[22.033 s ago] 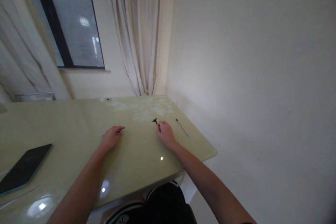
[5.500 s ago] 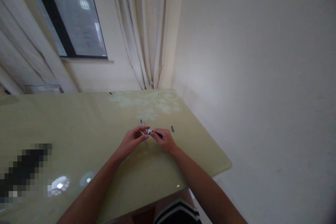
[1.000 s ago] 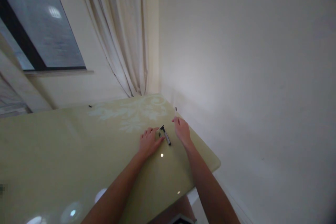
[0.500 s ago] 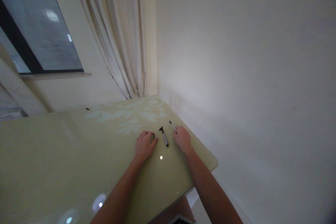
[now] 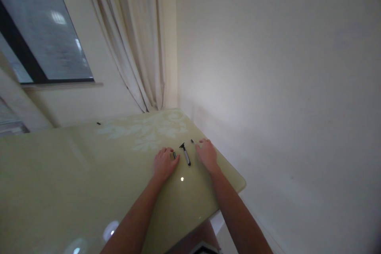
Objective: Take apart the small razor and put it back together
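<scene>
My left hand [image 5: 164, 163] rests on the table with its thumb and fingers apart. Between them is a small dark cylinder [image 5: 174, 155], partly hidden by the hand; its kind is too small to make out. To its right a razor [image 5: 186, 155] with a black head and grey handle lies by itself, head pointing away from me. Beside the razor, my right hand [image 5: 207, 156] has its thumb and fingers parted over a toothbrush [image 5: 192, 141]. The toothbrush's dark head shows past the fingers, while most of its handle is hidden by the hand.
The glossy pale-green table [image 5: 89, 178] ends in a rounded corner at the right, close to a bare wall [image 5: 268, 87]. A small black object [image 5: 99, 123] lies near the far edge. Behind hang beige curtains [image 5: 139, 39] beside a window [image 5: 59, 27].
My right hand's fingers have spread from their grip on the toothbrush, whose head sits slightly lower. The left hand's fingers have loosened a little around the cylinder. The razor stays put.
</scene>
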{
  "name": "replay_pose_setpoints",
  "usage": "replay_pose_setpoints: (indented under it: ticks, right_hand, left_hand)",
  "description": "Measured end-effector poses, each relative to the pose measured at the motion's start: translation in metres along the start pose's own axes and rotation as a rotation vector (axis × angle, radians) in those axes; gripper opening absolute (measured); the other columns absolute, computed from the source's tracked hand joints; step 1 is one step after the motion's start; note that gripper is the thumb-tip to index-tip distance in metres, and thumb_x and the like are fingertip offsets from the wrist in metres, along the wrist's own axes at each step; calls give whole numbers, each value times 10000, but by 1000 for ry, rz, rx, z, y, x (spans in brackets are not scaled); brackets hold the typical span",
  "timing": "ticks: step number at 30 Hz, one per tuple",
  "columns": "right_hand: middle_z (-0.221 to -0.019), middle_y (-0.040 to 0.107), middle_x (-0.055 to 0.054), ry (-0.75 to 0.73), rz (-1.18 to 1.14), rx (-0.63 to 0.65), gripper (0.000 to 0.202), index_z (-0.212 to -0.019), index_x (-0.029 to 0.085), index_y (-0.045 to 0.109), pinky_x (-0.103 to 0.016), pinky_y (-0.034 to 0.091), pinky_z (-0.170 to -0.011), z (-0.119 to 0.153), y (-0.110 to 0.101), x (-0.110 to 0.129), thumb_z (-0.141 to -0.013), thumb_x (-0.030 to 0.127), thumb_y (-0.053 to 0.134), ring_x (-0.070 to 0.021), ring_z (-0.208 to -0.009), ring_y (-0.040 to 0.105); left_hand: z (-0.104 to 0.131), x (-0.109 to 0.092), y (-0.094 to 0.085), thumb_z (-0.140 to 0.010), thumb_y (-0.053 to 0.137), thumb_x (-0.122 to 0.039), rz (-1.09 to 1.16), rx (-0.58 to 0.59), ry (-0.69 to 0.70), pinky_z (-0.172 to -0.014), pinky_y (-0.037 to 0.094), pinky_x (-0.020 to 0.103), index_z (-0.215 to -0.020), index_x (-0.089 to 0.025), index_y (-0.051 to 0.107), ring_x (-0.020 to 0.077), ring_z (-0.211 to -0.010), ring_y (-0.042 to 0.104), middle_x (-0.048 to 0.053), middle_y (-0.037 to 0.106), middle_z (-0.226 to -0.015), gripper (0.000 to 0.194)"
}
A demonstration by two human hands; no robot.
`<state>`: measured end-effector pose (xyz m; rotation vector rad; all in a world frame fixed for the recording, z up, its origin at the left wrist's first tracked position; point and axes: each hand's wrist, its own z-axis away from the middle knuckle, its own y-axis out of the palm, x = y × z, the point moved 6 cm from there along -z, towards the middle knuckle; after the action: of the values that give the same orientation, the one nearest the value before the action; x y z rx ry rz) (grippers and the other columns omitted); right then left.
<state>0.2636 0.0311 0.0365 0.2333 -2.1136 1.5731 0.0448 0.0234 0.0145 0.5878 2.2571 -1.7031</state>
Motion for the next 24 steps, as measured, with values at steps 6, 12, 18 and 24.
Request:
replay_pose_setpoints:
  ticks: [6,12,18,24]
  right_hand:
    - [-1072,725,-87,29,-61,-59,207,-1074,218,682,-295,428,-760,-3,-1,-3,-986,354,555,-225,-964,669]
    - [-1055,708,-79,0,-64,-67,173,-1054,205,680,-283,400,-715,-5,4,-6,-968,311,573,-203,-899,655]
    - [-987,701,-91,-47,-15,8,109,-938,182,687,-278,384,-699,-6,13,-10,-919,271,628,-203,-874,639]
    - [-785,662,-47,-95,-201,-68,54,-880,182,616,-276,361,-650,-11,8,-10,-888,212,573,-189,-724,599]
  left_hand:
    - [-4,14,0,-840,709,-449,151,68,-45,-841,472,346,-1154,-174,725,235,-925,660,102,690,-1044,417]
    - [-8,17,-2,-825,723,-403,217,106,6,-787,466,319,-1085,-176,751,222,-904,655,98,681,-1002,346]
    - [9,52,-17,-752,763,-492,349,248,86,-672,458,295,-889,-178,737,198,-716,626,39,691,-768,344]
    - [56,99,-67,-808,732,-575,487,-79,90,-545,439,256,-1005,-203,735,137,-567,536,3,642,-771,422]
